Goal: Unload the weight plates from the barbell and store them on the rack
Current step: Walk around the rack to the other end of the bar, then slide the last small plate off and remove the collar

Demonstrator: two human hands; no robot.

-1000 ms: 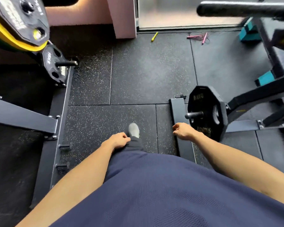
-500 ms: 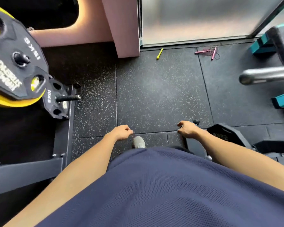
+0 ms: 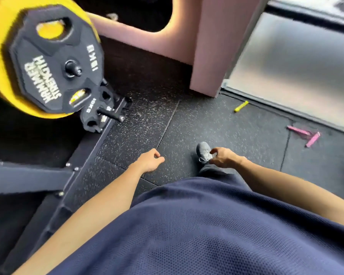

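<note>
A black 15 kg plate [image 3: 54, 62] hangs on an upper rack peg at the top left, in front of a larger yellow plate [image 3: 0, 76]. Below it a small black 10 kg plate [image 3: 96, 114] sits on a lower peg [image 3: 110, 114] of the dark rack frame [image 3: 81, 167]. My left hand [image 3: 150, 161] hangs loosely curled above the floor and holds nothing. My right hand [image 3: 221, 156] is also loosely curled and empty, above my grey shoe [image 3: 203, 150]. The barbell is out of view.
Black speckled rubber tiles [image 3: 216, 124] cover the floor. A pink pillar [image 3: 213, 52] and a frosted glass door [image 3: 298, 66] stand ahead. A yellow stick [image 3: 241, 106] and pink sticks [image 3: 306, 135] lie by the door. A dark rack beam [image 3: 28, 179] crosses at left.
The view has swung left toward the plate rack, which now looks larger and nearer. The barbell end and the black plate at right have left the view. Both hands stay empty.
</note>
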